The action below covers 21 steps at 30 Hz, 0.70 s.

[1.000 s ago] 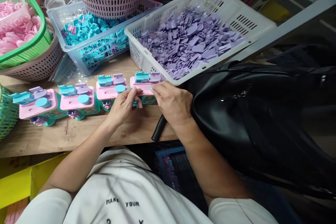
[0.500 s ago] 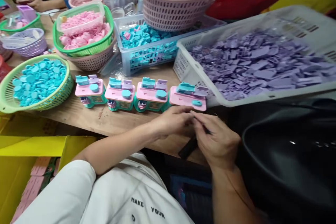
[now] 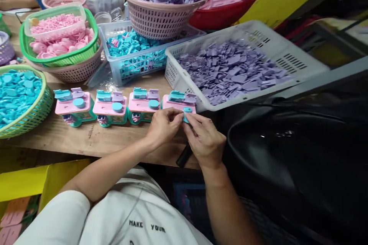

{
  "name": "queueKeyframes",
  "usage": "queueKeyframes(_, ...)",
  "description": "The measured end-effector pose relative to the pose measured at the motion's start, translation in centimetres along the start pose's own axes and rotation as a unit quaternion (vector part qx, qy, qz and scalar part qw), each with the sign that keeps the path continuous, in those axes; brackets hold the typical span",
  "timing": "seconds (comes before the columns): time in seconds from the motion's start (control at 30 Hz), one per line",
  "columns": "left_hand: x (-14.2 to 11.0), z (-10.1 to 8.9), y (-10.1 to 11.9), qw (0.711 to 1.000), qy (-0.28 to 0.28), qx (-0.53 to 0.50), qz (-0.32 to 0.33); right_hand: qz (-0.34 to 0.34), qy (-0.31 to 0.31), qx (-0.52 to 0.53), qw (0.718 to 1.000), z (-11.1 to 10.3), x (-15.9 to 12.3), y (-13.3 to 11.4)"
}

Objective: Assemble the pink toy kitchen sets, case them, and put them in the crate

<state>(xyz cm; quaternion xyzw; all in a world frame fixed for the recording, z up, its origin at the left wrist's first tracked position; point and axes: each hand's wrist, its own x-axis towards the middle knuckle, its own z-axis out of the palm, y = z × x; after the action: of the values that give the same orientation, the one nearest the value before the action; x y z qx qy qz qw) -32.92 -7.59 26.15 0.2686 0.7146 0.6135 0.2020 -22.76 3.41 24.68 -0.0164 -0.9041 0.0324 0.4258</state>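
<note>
A small blue plastic piece (image 3: 186,118) shows between the fingertips of both hands, partly covered by them. My left hand (image 3: 164,127) pinches toward it from the left, and my right hand (image 3: 205,138) closes on it from the right with thumb and index finger. Just behind the fingers stands a toy kitchen unit (image 3: 174,104) with a pink top and blue and purple parts; its front is hidden. Three similar units line up to the left: a near one (image 3: 143,104), a middle one (image 3: 109,109) and an end one (image 3: 75,107). A black handle (image 3: 184,155) lies under my right hand.
Behind the row are a white crate of purple parts (image 3: 189,84), a blue basket of blue parts (image 3: 138,61) and a pink basket of purple parts (image 3: 161,15). A green basket (image 3: 37,122) stands left. A black bag-like object (image 3: 273,168) fills the right.
The view has swung right, so everything sits farther left. Both hands have moved up closer to the rightmost toy unit. The blue piece now shows between the fingertips.
</note>
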Motion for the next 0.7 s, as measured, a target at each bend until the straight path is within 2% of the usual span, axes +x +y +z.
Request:
queueKeyframes(0.1, 0.8, -0.4, 0.4, 0.985, 0.01, 0.114, 0.126, 0.017, 0.012, -0.033, 0.999, 0.6, 0.6, 1.1)
queueKeyframes(0.17, 1.8, -0.6, 0.3, 0.958, 0.014, 0.199, 0.207, 0.045, 0.016, -0.06, 0.997, 1.0, 1.1, 1.9)
queueKeyframes(0.23, 2.8, -0.6, -0.1, 0.927, -0.004, 0.272, 0.259, 0.068, 0.007, -0.081, 0.994, 1.5, 1.4, 2.7)
queueKeyframes(0.3, 3.5, -0.4, -0.6, 0.906, -0.022, 0.321, 0.277, 0.076, -0.023, -0.085, 0.993, 1.8, 1.5, 3.1)
queueKeyframes(0.4, 3.9, -0.2, -1.0, 0.894, -0.032, 0.348, 0.282, 0.082, -0.065, -0.079, 0.991, 1.8, 1.3, 3.5)
queueKeyframes(0.53, 3.8, -0.2, -1.1, 0.895, -0.037, 0.339, 0.288, 0.103, -0.088, -0.048, 0.99, 1.5, 1.1, 3.6)
queueKeyframes(0.7, 3.8, -0.1, -1.1, 0.905, -0.036, 0.315, 0.284, 0.118, -0.081, -0.005, 0.99, 1.3, 1.2, 3.6)
